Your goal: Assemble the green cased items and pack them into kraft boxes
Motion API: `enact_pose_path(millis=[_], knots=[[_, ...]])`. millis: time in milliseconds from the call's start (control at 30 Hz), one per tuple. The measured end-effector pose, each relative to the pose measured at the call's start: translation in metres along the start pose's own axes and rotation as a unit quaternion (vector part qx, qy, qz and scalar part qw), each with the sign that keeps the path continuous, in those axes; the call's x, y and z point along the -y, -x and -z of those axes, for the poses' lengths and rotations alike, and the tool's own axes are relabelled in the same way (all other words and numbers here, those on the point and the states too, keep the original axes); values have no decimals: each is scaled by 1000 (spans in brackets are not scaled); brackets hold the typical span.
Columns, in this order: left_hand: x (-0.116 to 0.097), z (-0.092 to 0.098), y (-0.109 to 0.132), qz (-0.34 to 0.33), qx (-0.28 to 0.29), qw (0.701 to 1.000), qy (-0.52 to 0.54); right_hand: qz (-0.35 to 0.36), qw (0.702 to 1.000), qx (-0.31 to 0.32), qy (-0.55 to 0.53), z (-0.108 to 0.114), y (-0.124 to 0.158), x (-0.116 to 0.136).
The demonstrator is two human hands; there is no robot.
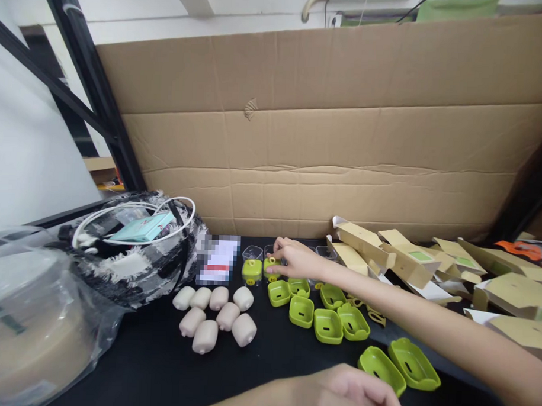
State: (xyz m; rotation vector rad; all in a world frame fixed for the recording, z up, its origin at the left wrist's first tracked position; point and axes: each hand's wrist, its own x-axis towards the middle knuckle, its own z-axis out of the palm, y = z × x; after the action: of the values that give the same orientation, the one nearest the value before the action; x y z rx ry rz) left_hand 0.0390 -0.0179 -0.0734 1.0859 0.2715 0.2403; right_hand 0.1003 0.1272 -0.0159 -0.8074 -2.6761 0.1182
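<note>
My right hand (292,258) reaches in from the right to the back of the black table (150,364). Its fingertips pinch a green piece (271,267) that sits in a small clear case. A second clear case with a green piece (251,270) stands just left of it. Several green shells (327,324) lie in front of that hand. Several beige rounded pieces (217,317) lie to the left. My left hand (352,396) hovers blurred at the bottom edge with its fingers curled. Whatever it holds is hidden.
Folded cardboard boxes (433,259) pile up at the right. A black-and-white bag (135,263) with a white cable and a teal box sits at the left. Beside it lies a clear plastic bag (31,325). A tall cardboard sheet (326,140) walls off the back.
</note>
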Motion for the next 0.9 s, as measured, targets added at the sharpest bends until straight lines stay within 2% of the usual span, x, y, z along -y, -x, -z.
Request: enact_pose_path(millis=[133, 233, 333, 400, 433, 467, 500, 533, 600, 633, 667, 733, 900], knots=[[-10, -7, 4, -7, -28, 1000, 6, -16, 1000, -10, -9, 0, -1, 2], [-17, -15, 6, -15, -45, 999, 5, -37, 998, -50, -29, 12, 10, 7], [-22, -22, 8, -46, -78, 995, -36, -52, 994, -87, -41, 33, 38, 10], [-28, -25, 11, -79, -115, 984, -109, -44, 995, -82, -40, 48, 65, 9], [-32, -25, 13, -100, -145, 968, -179, -38, 996, -74, -35, 54, 79, 8], [-37, -24, 16, -113, -173, 939, -276, -35, 997, -64, -28, 59, 94, 6], [-43, -21, 18, -129, -206, 891, -383, -35, 998, -55, -17, 62, 108, 4], [-49, -17, 21, -147, -226, 832, -485, -38, 998, -45, -3, 63, 120, 1], [-59, -7, 25, -167, -244, 684, -667, -51, 998, -29, 29, 59, 141, -5], [-64, -1, 27, -152, -256, 615, -730, -58, 997, -23, 45, 55, 149, -7], [-66, 4, 29, -126, -267, 568, -769, -65, 996, -20, 59, 51, 155, -10], [-68, 12, 31, -84, -283, 538, -790, -78, 994, -16, 80, 43, 163, -14], [-61, 13, 29, -48, -282, 561, -777, -84, 992, -16, 91, 34, 167, -17]])
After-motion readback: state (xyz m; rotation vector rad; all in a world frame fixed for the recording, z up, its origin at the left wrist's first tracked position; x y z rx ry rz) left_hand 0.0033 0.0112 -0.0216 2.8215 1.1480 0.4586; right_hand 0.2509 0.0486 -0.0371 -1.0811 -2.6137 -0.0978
